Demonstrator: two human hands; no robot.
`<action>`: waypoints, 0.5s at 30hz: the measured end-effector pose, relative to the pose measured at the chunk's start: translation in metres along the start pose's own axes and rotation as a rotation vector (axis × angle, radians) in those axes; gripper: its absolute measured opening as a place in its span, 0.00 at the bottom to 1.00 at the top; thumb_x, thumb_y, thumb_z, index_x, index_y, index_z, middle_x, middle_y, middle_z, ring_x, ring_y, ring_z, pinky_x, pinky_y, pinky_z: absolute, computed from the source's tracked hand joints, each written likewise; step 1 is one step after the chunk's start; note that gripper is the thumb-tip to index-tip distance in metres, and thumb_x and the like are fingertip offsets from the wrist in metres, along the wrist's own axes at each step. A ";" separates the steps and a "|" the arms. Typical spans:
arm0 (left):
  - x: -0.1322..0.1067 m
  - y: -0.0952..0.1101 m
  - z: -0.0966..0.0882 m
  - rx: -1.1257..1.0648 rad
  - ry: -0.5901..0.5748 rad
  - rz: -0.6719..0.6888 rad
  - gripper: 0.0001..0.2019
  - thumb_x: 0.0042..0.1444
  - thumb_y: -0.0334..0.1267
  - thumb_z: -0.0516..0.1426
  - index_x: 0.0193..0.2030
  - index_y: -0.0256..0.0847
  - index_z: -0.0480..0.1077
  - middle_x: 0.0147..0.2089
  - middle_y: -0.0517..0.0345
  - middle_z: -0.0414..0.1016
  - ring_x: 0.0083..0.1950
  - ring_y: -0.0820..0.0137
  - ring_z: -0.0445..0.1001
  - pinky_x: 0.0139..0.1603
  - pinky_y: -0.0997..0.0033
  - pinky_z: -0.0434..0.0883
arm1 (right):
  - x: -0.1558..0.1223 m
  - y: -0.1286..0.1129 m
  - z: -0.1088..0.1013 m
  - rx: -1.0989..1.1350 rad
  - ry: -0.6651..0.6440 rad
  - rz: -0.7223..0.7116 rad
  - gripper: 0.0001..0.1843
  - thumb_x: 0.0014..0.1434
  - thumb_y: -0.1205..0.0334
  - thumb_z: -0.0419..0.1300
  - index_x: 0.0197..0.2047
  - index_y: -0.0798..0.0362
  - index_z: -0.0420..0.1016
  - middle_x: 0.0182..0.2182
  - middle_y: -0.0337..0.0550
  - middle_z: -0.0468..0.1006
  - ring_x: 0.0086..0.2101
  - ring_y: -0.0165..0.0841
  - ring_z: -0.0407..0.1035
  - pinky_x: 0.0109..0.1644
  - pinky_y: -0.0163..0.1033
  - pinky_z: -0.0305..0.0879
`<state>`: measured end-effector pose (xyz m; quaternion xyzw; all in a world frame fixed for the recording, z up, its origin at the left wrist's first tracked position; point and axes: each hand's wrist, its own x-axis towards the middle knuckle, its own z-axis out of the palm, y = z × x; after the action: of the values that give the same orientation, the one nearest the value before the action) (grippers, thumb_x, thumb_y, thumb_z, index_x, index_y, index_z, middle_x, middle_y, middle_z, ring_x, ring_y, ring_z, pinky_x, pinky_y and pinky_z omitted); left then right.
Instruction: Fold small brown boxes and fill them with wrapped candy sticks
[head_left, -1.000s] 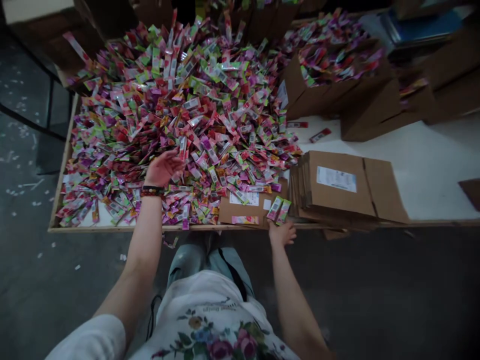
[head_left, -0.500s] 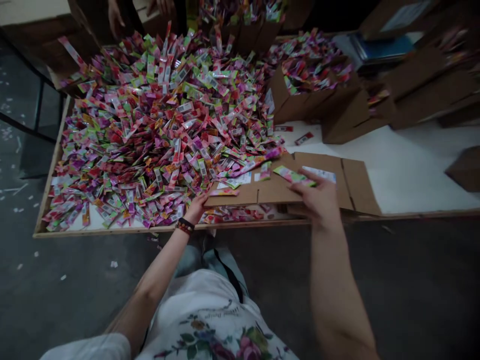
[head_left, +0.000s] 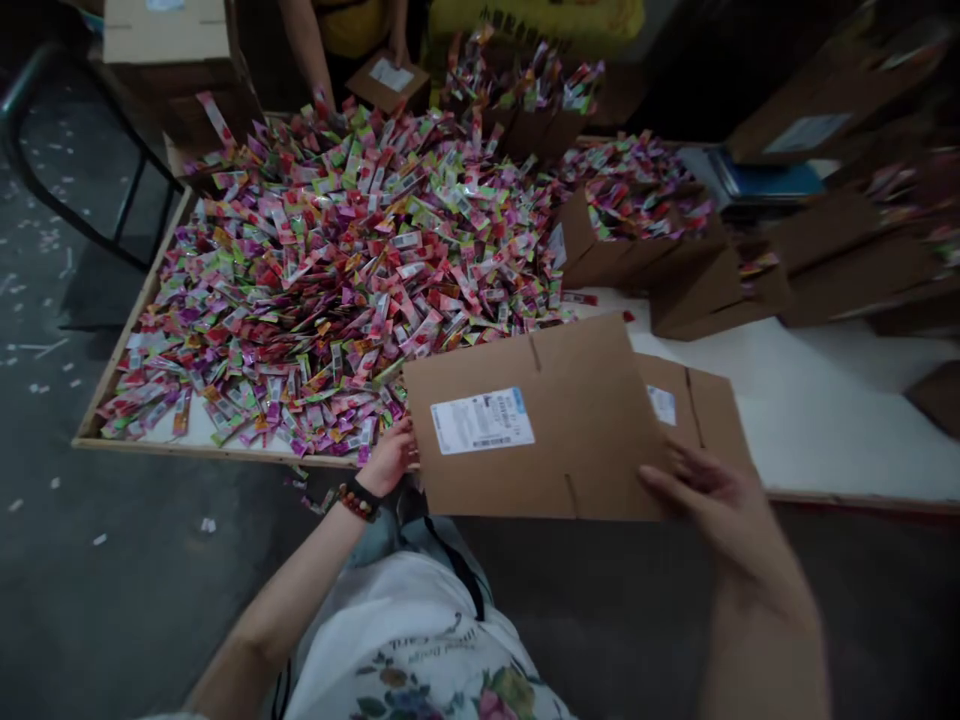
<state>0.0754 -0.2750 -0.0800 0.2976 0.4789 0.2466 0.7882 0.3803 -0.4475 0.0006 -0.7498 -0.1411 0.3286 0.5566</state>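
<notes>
Two hands, well apart, held one flat carton [head_left: 532, 420] over the near edge of the table [head_left: 225, 450]. Left hand [head_left: 390, 460] gripped its left edge, forearm angled in. Right hand [head_left: 720, 510], blurred, spread its fingers at the lower right edge; grip unclear. Opposite-edge hold was sound: sheet stayed level, beside the sachets [head_left: 300, 300].

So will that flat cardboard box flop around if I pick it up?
Probably not much: the flat box looks stiff, spanning between the left hand and right hand without sagging. It likely bends easily at its creases. Being thin cardboard, it's probably light.
</notes>
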 end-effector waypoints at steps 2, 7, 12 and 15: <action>0.012 0.012 -0.006 -0.006 0.128 0.145 0.12 0.45 0.33 0.56 0.39 0.41 0.68 0.36 0.59 0.75 0.34 0.74 0.73 0.35 0.74 0.70 | 0.000 0.033 0.026 0.020 -0.018 0.015 0.30 0.26 0.55 0.74 0.38 0.50 0.75 0.33 0.44 0.78 0.33 0.38 0.72 0.40 0.48 0.72; 0.021 0.058 -0.040 0.187 0.263 0.486 0.17 0.55 0.52 0.52 0.41 0.40 0.69 0.43 0.55 0.76 0.46 0.68 0.73 0.46 0.70 0.69 | -0.010 0.082 0.123 0.058 -0.035 -0.147 0.33 0.35 0.47 0.71 0.42 0.52 0.67 0.38 0.45 0.75 0.40 0.40 0.70 0.49 0.49 0.67; -0.030 0.079 -0.076 0.587 0.067 0.534 0.15 0.41 0.41 0.67 0.36 0.39 0.75 0.39 0.54 0.80 0.43 0.62 0.77 0.48 0.62 0.73 | -0.033 0.062 0.189 0.221 0.215 -0.239 0.26 0.56 0.43 0.56 0.51 0.49 0.58 0.46 0.45 0.68 0.47 0.37 0.65 0.56 0.45 0.61; -0.069 0.092 -0.099 0.744 -0.174 0.492 0.14 0.52 0.40 0.62 0.46 0.44 0.78 0.52 0.49 0.79 0.55 0.58 0.74 0.61 0.54 0.67 | -0.045 0.051 0.212 0.162 0.209 -0.273 0.23 0.60 0.44 0.52 0.52 0.48 0.56 0.43 0.44 0.64 0.45 0.37 0.63 0.56 0.44 0.60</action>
<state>-0.0529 -0.2344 -0.0094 0.6851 0.3821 0.2117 0.5830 0.2013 -0.3333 -0.0662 -0.7065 -0.1560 0.1805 0.6663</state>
